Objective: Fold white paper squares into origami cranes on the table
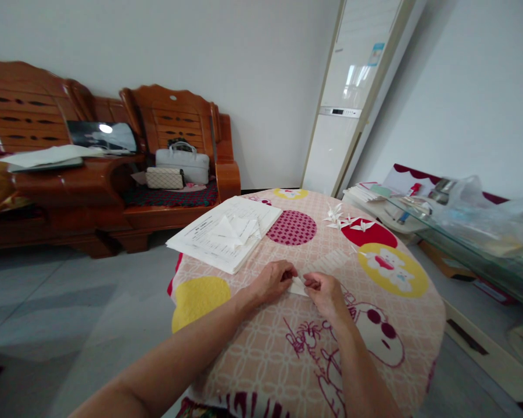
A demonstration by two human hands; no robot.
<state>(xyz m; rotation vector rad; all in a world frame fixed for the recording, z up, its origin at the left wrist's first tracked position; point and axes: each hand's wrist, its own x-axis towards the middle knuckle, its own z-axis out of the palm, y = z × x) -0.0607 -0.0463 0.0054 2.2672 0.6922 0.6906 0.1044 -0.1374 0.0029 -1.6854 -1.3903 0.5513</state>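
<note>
My left hand (271,281) and my right hand (326,295) meet over the patterned cloth of a round table (261,360). Between them is a small white piece of paper (300,288), partly covered by my fingers. Both hands pinch it from opposite sides, fingers closed. Just beyond my hands lies a pale sheet with printed lines (331,261). Several folded white paper cranes (361,226) sit at the far right of the table. To the left is a stack of printed paper (196,235), with loose cut or folded pieces (232,232) on top.
Wooden armchairs (169,113) stand along the back wall, one holding a grey handbag (194,165) and a quilted purse (164,178). A tall white air conditioner (331,139) rises behind the table. On the right, a glass-topped stand (470,238) carries plastic bags and small items.
</note>
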